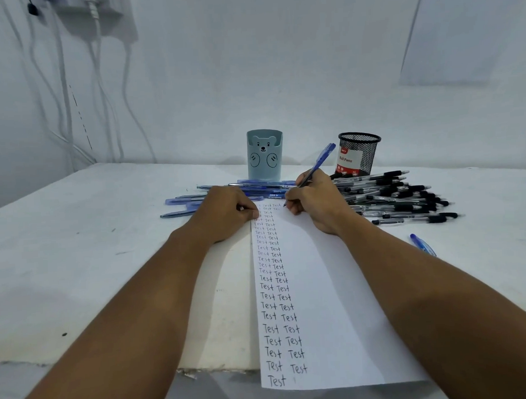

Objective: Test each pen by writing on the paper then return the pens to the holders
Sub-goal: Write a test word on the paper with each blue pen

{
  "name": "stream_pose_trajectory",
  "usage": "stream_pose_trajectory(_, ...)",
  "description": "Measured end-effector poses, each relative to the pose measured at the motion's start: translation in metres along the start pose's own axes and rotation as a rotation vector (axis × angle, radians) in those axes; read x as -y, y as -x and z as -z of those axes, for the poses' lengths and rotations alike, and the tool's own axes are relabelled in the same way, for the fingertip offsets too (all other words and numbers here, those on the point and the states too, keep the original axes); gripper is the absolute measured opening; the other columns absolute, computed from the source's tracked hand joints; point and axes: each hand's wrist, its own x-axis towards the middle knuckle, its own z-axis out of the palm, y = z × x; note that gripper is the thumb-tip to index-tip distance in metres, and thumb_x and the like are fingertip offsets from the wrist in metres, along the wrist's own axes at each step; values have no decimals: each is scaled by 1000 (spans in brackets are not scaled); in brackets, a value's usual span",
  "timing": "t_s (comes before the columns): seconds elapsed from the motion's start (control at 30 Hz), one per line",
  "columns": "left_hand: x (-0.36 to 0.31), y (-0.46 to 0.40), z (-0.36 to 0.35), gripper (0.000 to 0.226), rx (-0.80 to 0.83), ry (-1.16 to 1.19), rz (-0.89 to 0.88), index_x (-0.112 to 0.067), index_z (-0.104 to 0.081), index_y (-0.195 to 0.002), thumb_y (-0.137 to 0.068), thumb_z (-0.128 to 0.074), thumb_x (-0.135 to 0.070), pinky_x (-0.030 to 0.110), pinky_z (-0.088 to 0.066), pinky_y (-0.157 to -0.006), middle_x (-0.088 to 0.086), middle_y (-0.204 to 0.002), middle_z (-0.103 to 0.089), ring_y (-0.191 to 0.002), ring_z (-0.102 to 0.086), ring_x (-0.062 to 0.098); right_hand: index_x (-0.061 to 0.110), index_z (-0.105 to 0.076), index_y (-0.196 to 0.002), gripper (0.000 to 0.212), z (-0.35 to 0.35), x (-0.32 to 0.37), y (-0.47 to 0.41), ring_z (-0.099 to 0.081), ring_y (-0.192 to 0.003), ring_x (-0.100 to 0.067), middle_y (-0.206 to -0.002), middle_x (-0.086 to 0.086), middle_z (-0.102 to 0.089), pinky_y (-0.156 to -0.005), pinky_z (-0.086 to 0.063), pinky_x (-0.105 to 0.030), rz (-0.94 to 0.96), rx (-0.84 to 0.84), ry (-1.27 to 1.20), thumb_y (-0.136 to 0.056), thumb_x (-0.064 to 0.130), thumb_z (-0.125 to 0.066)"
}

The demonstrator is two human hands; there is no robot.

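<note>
A long white paper (329,302) lies down the table's middle, covered in two columns of the word "Test". My right hand (314,201) grips a blue pen (317,165) with its tip on the paper's far end. My left hand (226,211) rests on the paper's top left corner, fingers curled, holding it down. Behind stand a pale blue bear holder (265,155) and a black mesh holder (359,153). Several blue pens (189,199) lie left of my hands, and several black pens (406,199) lie heaped on the right.
A blue pen cap (422,244) lies alone on the table to the right of my right forearm. White cables (100,85) hang down the wall at the back left. The paper's near end overhangs the table's front edge (82,358).
</note>
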Motion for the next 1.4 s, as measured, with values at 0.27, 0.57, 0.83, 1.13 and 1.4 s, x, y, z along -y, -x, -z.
stream_pose_trajectory(0.27,0,-1,0,11,-9,-18,-6,-13,-78,-92,-83,-74,-17,13,-34,-68,0,-86,-69,-80,-56,9,11,-43,-88,28,-3,-3,-1,-60,-60,-28,-74,-20,-62,-65,-54,-38,17,-4,50,-86,-9,-63)
stream_pose_trajectory(0.57,-2,1,1,12,-10,3,5,-12,-78,-94,-83,-74,-16,15,-35,-71,1,-87,-69,-80,-56,9,11,-44,-88,27,-3,3,2,-58,-57,-24,-72,-17,-60,-56,-49,-32,-6,14,94,-84,-9,-61)
stream_pose_trajectory(0.83,-4,0,0,11,-33,3,63,-13,-78,-94,-85,-72,-16,7,-33,-66,-2,-82,-67,-74,-53,6,14,-45,-88,23,-6,3,5,-59,-60,-21,-78,-15,-63,-57,-50,-29,42,0,197,-88,-2,-61)
stream_pose_trajectory(1.13,4,-3,5,22,-263,-114,180,-7,-74,-99,-86,-58,0,19,-36,-79,12,-99,-70,-87,-58,22,12,-48,-94,9,1,9,4,-58,-63,-16,-78,-10,-63,-63,-49,-34,133,-96,12,-99,18,-54)
stream_pose_trajectory(1.4,7,-2,8,28,-271,-176,288,-6,-75,-95,-81,-55,8,33,-45,-87,15,-97,-70,-94,-61,30,8,-56,-101,28,4,22,4,-64,-68,-18,-93,-9,-67,-63,-52,-33,249,-227,227,-106,27,-36)
